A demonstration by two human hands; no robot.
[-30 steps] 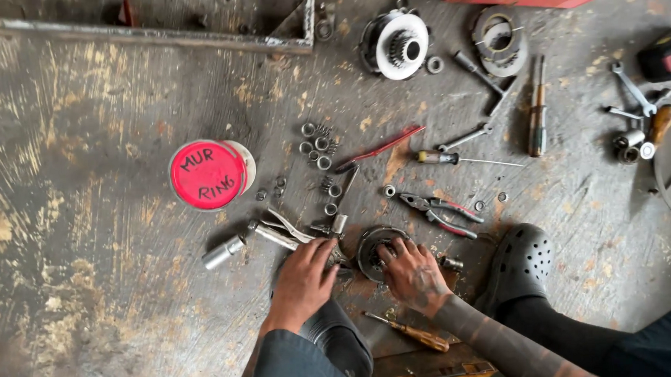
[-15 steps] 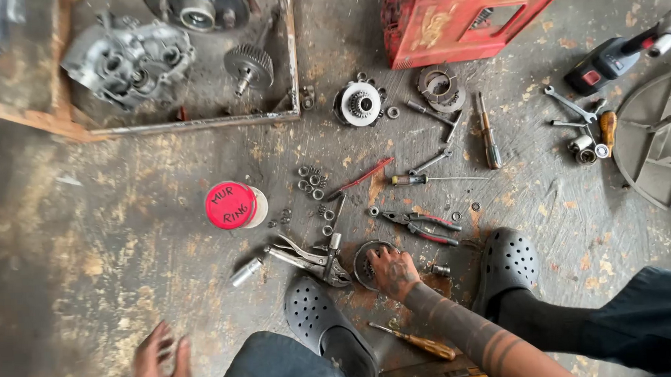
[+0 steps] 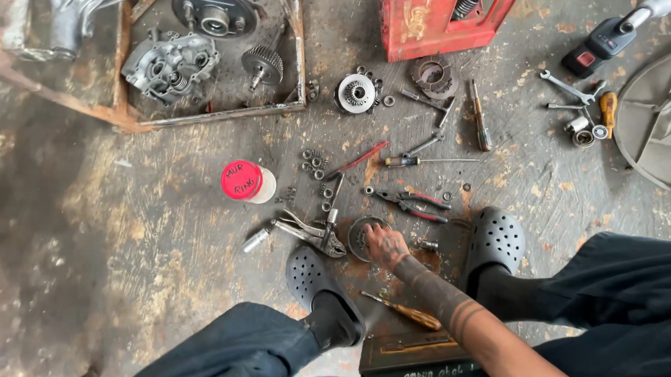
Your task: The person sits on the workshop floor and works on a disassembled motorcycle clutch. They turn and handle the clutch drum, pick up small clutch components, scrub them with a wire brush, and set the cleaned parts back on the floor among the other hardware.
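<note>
The right hand (image 3: 384, 245) rests on a round metal part (image 3: 362, 237) on the floor (image 3: 124, 245) between the shoes, fingers seemingly curled on its rim; left hand out of view

My right hand (image 3: 386, 245) rests on a round metal part (image 3: 362, 237) on the floor between my two clogs (image 3: 322, 292). Locking pliers (image 3: 307, 232) lie just left of it, pliers (image 3: 415, 201) just beyond to the right. A lidded jar (image 3: 245, 181) sits further left. A screwdriver (image 3: 400, 311) lies nearer me, beside a metal box (image 3: 413, 354).
</note>
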